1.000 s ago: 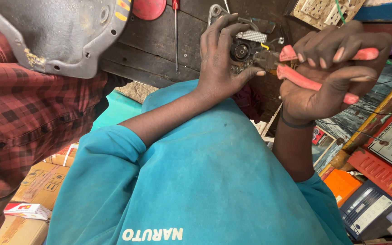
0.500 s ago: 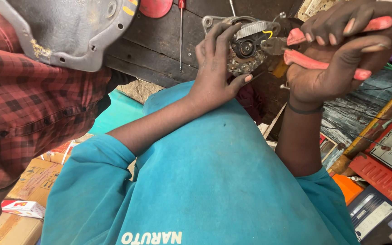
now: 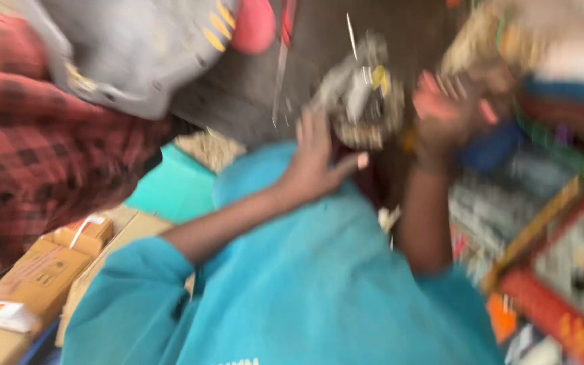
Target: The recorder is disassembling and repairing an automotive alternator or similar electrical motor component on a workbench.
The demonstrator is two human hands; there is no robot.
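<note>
The view is badly motion-blurred. My left hand (image 3: 319,162) reaches up from a teal sleeve, its fingers against a small grey metal part with a yellow bit (image 3: 363,101). To the right of it, my right hand (image 3: 451,115) is closed around the pinkish-red handles of pliers (image 3: 434,91), which show only as smears. The plier jaws point toward the metal part; whether they touch it cannot be told. Both hands are raised in front of a dark wooden board (image 3: 251,94).
A person in a red plaid shirt (image 3: 28,155) with a grey curved object (image 3: 136,47) is at the left. Cardboard boxes (image 3: 42,277) lie at the lower left. Red cases and cluttered tools (image 3: 569,270) fill the right side. A red-handled tool (image 3: 285,40) hangs on the board.
The view has swung and gone blurry. Both hands with the metal part and pliers now sit lower and more central in the frame; the grip looks unchanged.
</note>
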